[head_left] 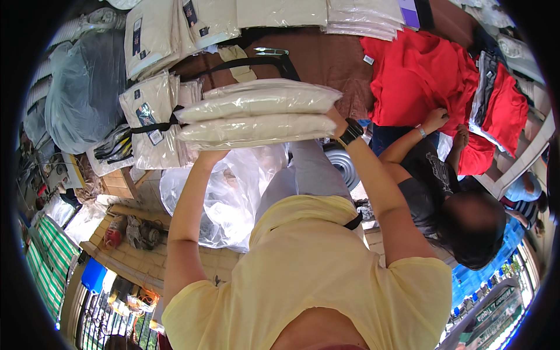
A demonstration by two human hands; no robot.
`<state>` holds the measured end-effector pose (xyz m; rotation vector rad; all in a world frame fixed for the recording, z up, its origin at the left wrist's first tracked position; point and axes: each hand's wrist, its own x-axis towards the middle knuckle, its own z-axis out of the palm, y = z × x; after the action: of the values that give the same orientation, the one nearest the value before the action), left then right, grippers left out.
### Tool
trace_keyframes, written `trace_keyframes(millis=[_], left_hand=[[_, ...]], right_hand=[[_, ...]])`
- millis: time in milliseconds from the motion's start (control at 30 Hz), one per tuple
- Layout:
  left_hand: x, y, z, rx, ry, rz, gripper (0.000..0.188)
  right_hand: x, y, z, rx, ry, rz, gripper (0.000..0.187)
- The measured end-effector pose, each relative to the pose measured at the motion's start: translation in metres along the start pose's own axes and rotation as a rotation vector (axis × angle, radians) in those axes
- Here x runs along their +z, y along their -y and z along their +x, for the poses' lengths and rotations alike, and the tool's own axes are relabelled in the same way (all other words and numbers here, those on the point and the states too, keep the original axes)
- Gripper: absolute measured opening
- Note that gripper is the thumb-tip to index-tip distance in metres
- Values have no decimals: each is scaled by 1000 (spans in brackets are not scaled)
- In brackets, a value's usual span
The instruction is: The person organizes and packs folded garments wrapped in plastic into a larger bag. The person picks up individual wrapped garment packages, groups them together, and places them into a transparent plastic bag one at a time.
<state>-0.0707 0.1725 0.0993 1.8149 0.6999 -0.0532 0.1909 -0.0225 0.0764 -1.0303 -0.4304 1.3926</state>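
Between my two hands is a stack of folded cream garments in clear plastic bags, seen edge-on in two thick layers. My left hand grips it from below at the near left, its fingers hidden by the stack. At the right end my right hand holds on, its fingers mostly out of sight behind the bags; a dark watch circles that wrist. Just left of the stack, more bagged cream garments lie with a black strap across them.
Bagged garments line the far side of the brown-covered table, where thread snips lie. A co-worker's hand touches red cloth at right. Clear plastic hangs by my legs; a filled plastic bag stands left.
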Motion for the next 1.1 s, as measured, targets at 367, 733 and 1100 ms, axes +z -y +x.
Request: trace_keyframes(millis=[367,733,1100], left_hand=[[41,94,-8,143,-130,374,33],[5,-134,50,-14,-58,-56,76],[19,-48,147,-354,128,-80,87]], right_hand=[[-10,-12,21,-429,96,-912,65],[0,-22,-35,147,-5,458,53],[-4,-47,0,198,-268,655,43]])
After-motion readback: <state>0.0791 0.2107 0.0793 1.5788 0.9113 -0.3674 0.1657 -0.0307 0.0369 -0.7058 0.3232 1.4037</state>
